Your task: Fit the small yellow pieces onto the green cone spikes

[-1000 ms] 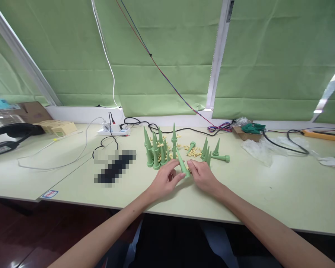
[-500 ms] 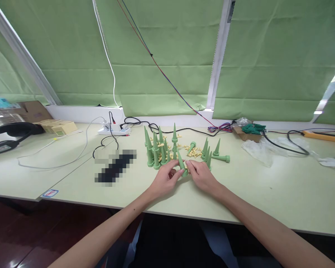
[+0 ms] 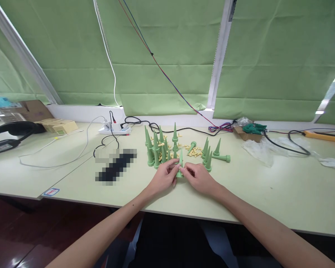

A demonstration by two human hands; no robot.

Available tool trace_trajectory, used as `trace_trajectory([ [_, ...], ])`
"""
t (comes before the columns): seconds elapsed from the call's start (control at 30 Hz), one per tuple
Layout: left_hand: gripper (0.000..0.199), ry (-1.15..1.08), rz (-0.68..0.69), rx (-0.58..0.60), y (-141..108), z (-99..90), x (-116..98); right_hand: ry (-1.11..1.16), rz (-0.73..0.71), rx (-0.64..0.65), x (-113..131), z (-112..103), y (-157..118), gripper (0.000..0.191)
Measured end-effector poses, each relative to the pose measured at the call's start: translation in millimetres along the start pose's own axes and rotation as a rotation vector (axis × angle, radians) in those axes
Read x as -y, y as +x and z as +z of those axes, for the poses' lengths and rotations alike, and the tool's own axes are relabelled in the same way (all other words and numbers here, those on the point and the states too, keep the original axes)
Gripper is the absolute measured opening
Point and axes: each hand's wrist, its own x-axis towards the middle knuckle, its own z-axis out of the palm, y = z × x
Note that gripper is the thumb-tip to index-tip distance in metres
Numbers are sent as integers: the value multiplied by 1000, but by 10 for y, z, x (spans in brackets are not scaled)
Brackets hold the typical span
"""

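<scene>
Clearly, one green spike (image 3: 181,157) is in hand, at the middle of the table's (image 3: 240,197) near half, between the two hands, its point up and its shaft nearly upright. Whether its base rests on the tabletop cannot be told. To its right, four upright spikes (image 3: 208,163) can be counted: three overlap in a row, and the fourth stands just apart behind them. Two more lie on their sides, one lying spike (image 3: 222,158) beside that group and one tipped spike (image 3: 192,147) among the small yellow pieces (image 3: 194,152). Those pieces form a loose heap, too many and too small to count. On the left stands a dense cluster of spikes (image 3: 156,158), some appearing stacked in tiers; they hide one another, so an exact number cannot be given. Yellow pieces show in and around the cluster too.

Two hands are at work. The left hand (image 3: 164,176) has its thumb and fingers closed around the held spike, gripping it from the left. The right hand (image 3: 202,178) has thumb and forefinger drawn together in a pinch at the spike's right side, low on the shaft, its other fingers curled in; what sits between those fingertips is hidden.

Farther back are one white power strip (image 3: 117,130), and one black headset (image 3: 16,128) at far left.
</scene>
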Motion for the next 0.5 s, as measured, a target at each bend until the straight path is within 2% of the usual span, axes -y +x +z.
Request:
trace_trajectory([
  [0.27,46,-39,-6,-25,5,-2,-13,-94,-26,62,1,-78,-22,29],
  [0.4,48,-28,-7,-37,2,-8,-26,-155,-89,116,-25,-115,-42,22],
  [0.5,48,-30,0,-30,3,-7,-16,-227,-154,104,-62,-114,-45,22],
])
